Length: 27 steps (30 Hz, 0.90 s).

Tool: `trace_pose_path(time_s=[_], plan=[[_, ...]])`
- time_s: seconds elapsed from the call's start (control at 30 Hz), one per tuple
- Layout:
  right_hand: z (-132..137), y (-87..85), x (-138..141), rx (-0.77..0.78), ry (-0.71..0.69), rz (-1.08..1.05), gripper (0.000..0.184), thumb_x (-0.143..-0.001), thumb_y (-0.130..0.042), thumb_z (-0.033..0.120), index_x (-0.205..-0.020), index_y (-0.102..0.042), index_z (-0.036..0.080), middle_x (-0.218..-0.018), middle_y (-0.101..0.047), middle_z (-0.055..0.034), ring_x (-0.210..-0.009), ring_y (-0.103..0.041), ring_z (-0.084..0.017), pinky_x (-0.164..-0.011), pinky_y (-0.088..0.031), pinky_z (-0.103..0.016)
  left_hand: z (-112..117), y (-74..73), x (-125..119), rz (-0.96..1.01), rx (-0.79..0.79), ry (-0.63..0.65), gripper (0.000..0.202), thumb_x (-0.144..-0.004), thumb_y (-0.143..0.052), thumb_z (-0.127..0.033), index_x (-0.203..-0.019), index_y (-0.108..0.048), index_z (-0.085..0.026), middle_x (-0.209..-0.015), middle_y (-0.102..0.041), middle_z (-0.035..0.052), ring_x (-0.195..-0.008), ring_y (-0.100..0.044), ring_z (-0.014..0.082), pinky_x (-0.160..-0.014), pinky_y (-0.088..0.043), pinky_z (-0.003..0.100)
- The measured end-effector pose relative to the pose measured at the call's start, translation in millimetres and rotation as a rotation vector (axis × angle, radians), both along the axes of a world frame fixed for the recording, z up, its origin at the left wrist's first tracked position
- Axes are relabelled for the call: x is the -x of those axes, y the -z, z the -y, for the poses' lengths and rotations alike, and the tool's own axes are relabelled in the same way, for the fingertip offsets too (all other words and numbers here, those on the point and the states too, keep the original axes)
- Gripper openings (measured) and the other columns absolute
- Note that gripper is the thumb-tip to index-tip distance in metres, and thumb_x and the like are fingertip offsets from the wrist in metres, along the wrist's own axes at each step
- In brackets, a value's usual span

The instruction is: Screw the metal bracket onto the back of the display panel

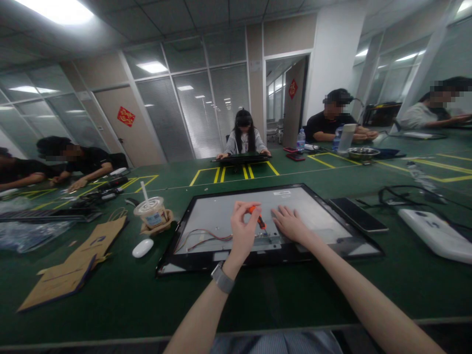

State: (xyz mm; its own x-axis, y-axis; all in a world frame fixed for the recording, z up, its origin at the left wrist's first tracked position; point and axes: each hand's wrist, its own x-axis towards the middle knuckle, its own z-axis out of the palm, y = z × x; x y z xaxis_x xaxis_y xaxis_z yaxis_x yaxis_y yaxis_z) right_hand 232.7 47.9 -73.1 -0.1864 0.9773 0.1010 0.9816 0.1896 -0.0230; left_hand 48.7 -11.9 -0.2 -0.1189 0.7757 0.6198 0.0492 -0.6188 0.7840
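A flat display panel (pixel 317 206) in a black frame lies face down on the green table (pixel 129 290) in front of me, with coloured wires (pixel 201 237) running across its grey back. My left hand (pixel 243 231) is closed round a small orange-handled screwdriver (pixel 257 216), tip down on a metal bracket (pixel 267 238) near the panel's front edge. My right hand (pixel 289 223) lies flat with fingers spread on the panel just right of the screwdriver. A watch sits on my left wrist.
A lidded drink cup (pixel 152 211), a white mouse (pixel 142 247) and brown paper bags (pixel 79 260) lie to the left. A black phone (pixel 357 214), cables and a white device (pixel 435 233) lie to the right. Several people sit at work round the table.
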Motion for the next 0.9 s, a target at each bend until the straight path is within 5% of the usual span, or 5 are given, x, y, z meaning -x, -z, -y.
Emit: trace_pose_path(time_s=[0.37,0.9], plan=[[-2.0,2.8,-1.9,-0.004,-0.001,0.006,0.056,-0.101,-0.022,0.036,-0.151,-0.038,0.019,-0.156,-0.035,-0.019,-0.143,-0.03,-0.034,-0.11,-0.025,-0.06,2.8,-5.3,0.4,0.052,0.056,0.115,0.026,-0.095,-0.051,-0.034,-0.102,-0.07,-0.018,-0.094,-0.065,0.007,-0.089,-0.062,0.0179,-0.083,-0.049,0.03],[-1.3,2.1,-1.2,-0.019,-0.005,0.028,0.056,-0.1,-0.023,0.034,-0.15,-0.04,0.016,-0.155,-0.036,-0.0207,-0.142,-0.031,-0.036,-0.109,-0.026,-0.06,2.1,-7.3,2.1,-0.009,0.012,0.061,0.033,-0.096,-0.05,-0.04,-0.096,-0.074,-0.018,-0.087,-0.061,0.0058,-0.081,-0.058,0.0171,-0.077,-0.046,0.028]])
